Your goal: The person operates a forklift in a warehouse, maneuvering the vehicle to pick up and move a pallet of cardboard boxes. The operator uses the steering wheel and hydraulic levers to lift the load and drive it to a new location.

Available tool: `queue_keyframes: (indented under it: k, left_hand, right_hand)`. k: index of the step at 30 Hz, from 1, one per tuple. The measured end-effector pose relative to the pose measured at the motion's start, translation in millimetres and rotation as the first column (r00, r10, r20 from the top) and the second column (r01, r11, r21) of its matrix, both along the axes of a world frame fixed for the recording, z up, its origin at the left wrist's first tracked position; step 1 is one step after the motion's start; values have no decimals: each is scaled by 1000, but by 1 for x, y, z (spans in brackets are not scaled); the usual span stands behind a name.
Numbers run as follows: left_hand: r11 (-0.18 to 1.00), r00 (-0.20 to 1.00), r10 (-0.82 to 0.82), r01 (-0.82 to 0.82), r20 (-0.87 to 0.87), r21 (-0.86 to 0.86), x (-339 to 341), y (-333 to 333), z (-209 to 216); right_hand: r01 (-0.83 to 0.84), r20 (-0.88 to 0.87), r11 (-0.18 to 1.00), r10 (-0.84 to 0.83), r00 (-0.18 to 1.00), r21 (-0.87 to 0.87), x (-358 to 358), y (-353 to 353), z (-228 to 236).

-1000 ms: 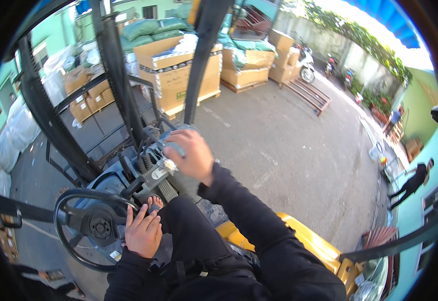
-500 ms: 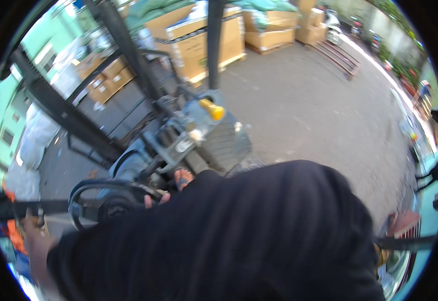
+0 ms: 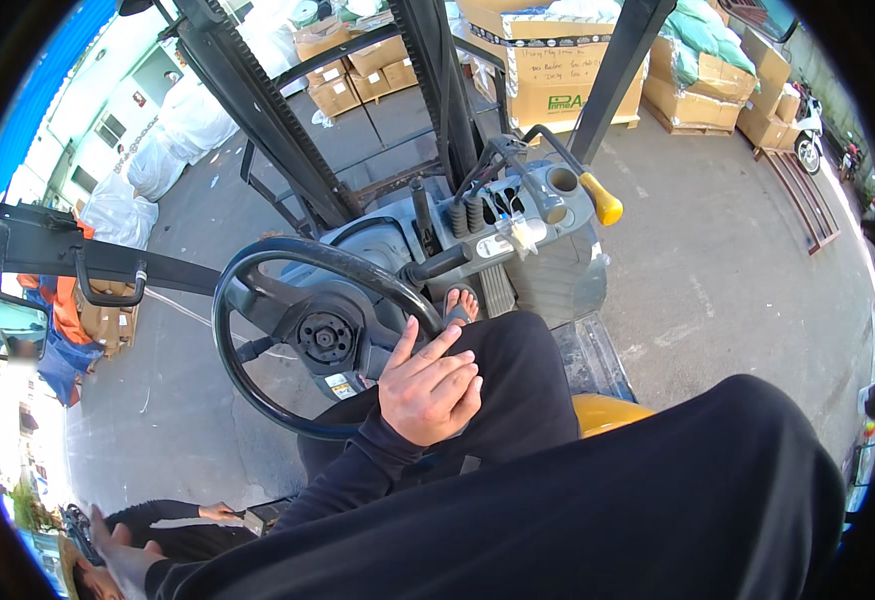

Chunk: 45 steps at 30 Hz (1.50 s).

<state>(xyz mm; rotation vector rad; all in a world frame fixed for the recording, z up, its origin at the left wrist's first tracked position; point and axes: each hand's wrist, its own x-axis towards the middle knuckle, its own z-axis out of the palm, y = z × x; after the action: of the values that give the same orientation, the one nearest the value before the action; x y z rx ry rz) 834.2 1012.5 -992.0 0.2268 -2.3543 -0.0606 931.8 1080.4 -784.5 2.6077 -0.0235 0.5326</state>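
I am seated in a forklift, behind a black steering wheel (image 3: 327, 338). My left hand (image 3: 427, 390) is above my thigh beside the wheel's lower right rim. Its fingers are stretched and slightly apart, and it holds nothing. Whether it touches the rim is not clear. My right arm crosses in front of me in a wide dark sleeve (image 3: 577, 490). At the lower left, my right hand (image 3: 122, 555) is raised, a little blurred, fingers apart and nothing visible in it. Close to it, another person in dark clothing (image 3: 157, 515) has a hand (image 3: 217, 511) at a grey-black part.
Beyond the wheel are control levers (image 3: 467, 215), a yellow-knobbed lever (image 3: 602, 200) and the mast (image 3: 257, 100). A black bar with a handle (image 3: 107, 285) runs along the left. Large cartons (image 3: 547, 75), wrapped bundles (image 3: 192, 130) and a red rack (image 3: 802, 205) stand on the pavement.
The view has swung left, so the cartons sit farther right. My left hand, mostly covered before, now shows whole. My right hand has come away from the black bar, lower down.
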Motion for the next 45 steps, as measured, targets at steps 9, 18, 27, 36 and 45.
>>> queue_keyframes:
  k: [9, 18, 27, 36, 45]
  left_hand:
    - [1000, 999, 0, 1, 38, -18, 3, -7, -13]
    - [1000, 987, 25, -25, 161, 3, 9, -6, -11]
    - [998, 996, 61, -60, -71, 15, -15, 2, -3]
    - [997, 994, 74, -72, -75, 29, -16, -3, -1]
    - [992, 988, 24, -44, -155, -122, -22, -13, -12]
  right_hand:
    - [56, -58, 998, -57, 997, -22, -21, -3, -19]
    - [325, 454, 927, -375, 808, 187, -156, -108, -87]
    - [789, 193, -161, -923, -334, 593, -375, -69, -192]
    - [753, 514, 28, -747, -421, 658, -357, -77, -204]
    - [737, 580, 174, -741, -339, 654, -363, -77, -214]
